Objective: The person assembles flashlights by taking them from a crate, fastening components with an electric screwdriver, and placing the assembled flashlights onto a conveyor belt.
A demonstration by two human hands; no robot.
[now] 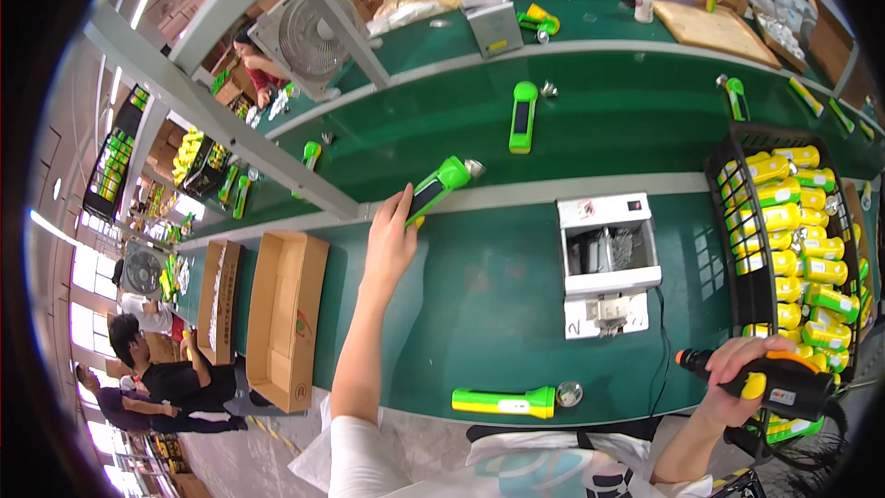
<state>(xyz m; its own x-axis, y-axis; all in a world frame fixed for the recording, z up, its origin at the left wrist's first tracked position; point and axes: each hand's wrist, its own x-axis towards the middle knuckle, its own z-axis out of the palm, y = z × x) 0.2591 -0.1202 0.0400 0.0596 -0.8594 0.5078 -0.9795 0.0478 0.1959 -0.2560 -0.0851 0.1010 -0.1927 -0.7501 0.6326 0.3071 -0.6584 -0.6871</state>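
My left hand (393, 236) is closed around a green flashlight (450, 175) with a dark panel on its side. It holds the flashlight at the far rail of the bench, and a shiny reflector piece (474, 168) sits at its head end. At the right, my right hand (736, 378) grips a black electric screwdriver (795, 389) with an orange tip pointing left. A yellow and green flashlight (502, 403) lies at the near bench edge, a round clear-and-silver head part (570, 394) beside it. Between my hands stands a white box-shaped screw feeder (608, 290).
A black crate (745, 290) full of yellow and green flashlights stands at the right. Cardboard boxes (286, 314) line the left end. Beyond the rail, a green conveyor belt (608, 101) carries another green flashlight (523, 118). A grey post (230, 120) rises at left; other people work nearby.
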